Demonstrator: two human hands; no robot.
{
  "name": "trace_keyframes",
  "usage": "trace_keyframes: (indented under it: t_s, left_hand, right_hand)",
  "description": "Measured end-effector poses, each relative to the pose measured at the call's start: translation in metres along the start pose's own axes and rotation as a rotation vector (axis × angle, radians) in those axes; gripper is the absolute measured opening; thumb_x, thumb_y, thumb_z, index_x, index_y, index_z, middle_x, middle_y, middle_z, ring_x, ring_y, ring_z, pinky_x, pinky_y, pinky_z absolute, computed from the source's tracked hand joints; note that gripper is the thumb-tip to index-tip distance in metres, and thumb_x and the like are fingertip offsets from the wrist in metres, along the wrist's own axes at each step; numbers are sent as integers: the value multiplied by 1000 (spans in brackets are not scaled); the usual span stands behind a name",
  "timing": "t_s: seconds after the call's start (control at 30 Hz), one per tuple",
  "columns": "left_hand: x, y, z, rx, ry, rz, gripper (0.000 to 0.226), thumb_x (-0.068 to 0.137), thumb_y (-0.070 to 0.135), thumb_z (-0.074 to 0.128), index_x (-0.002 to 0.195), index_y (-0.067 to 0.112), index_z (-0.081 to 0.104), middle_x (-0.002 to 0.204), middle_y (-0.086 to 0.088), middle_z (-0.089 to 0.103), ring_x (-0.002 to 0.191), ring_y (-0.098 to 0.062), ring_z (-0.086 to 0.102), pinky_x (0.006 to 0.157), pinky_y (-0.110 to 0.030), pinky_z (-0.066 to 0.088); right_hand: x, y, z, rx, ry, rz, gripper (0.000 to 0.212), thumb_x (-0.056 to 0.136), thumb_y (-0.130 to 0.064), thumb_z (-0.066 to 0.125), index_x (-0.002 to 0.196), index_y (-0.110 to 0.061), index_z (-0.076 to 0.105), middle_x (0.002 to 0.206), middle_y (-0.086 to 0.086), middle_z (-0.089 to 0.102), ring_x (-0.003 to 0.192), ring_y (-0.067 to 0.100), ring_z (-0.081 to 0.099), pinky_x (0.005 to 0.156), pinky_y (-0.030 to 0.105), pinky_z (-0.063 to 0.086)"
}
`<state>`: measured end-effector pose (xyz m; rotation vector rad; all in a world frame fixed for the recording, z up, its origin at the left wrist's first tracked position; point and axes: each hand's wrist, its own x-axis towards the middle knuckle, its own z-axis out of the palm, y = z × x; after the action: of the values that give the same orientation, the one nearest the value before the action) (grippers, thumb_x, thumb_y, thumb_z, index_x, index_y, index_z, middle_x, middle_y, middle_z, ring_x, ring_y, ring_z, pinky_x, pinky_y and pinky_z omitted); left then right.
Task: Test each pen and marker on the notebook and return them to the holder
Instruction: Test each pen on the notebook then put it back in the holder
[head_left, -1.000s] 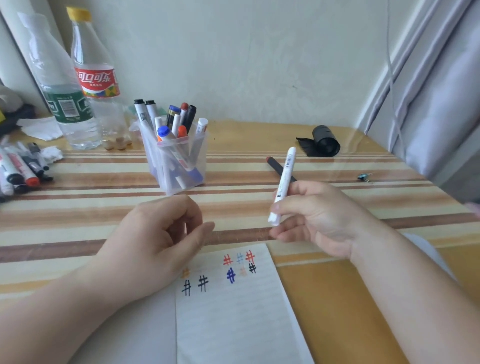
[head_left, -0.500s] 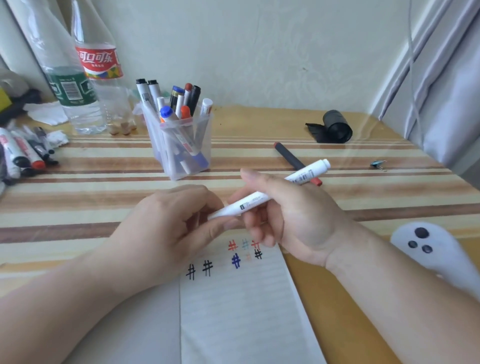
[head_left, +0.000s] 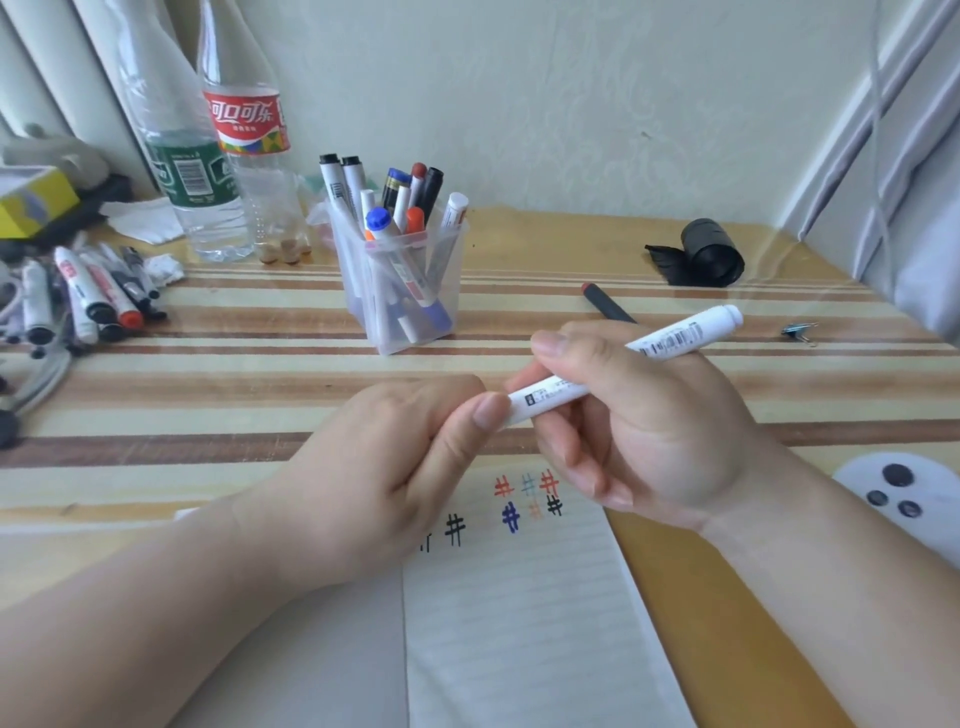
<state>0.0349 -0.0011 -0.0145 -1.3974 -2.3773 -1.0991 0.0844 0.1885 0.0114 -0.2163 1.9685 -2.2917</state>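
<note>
A white marker (head_left: 670, 338) lies almost level between both hands above the table. My right hand (head_left: 639, 415) grips its barrel, thumb on top. My left hand (head_left: 395, 462) pinches its near end with thumb and curled fingers; that end is hidden. Below them the open notebook (head_left: 519, 613) shows several hash marks in black, blue, red and orange. The clear plastic holder (head_left: 402, 280) stands behind the hands with several pens and markers upright in it. A dark pen with a red tip (head_left: 605, 304) lies on the table, partly behind my right hand.
Loose markers (head_left: 88, 296) lie in a heap at the left edge. Two plastic bottles (head_left: 218, 156) stand at the back left. A black roll (head_left: 709, 252) sits back right, a small binder clip (head_left: 797, 330) to the right, a white device (head_left: 904, 493) beside my right wrist.
My right hand has tipped the white marker from upright to nearly level and brought it to my left hand, which now pinches its near end.
</note>
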Motion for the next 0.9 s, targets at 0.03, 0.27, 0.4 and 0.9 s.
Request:
trace_keyframes:
  t_s: [0.03,0.27,0.4,0.9]
  left_hand:
    - [-1,0,0,-8,1,-4,39,105,43,25,70,30,34,59,15,35,53,-4,36,53,-11,27]
    - [-8,-30,-19,-306,184,-221,51,101,64,25,62,33,34,56,11,32,51,-12,28,49,-29,27]
    - [-5,-18,-3,-218,78,-96,43,104,57,27,72,31,40,61,6,44,55,-17,44,53,-33,38]
    - [-8,-17,-1,-335,-148,-233,48,100,58,32,84,24,63,82,-2,72,62,-22,61,63,-33,53]
  right_hand:
    - [0,-2,-1,-8,1,-2,32,93,-26,56,78,0,69,47,10,51,30,16,42,33,14,30]
    - [-1,-48,-79,264,362,-202,56,97,-22,36,44,-16,52,36,-5,33,27,8,26,28,12,13]
    - [0,-23,-60,-1,227,-22,37,89,-25,56,57,-9,67,41,4,42,31,16,35,33,13,21]
    - [-30,-4,-28,-623,239,-13,17,77,-20,67,68,-7,62,54,13,50,55,24,51,56,35,45]
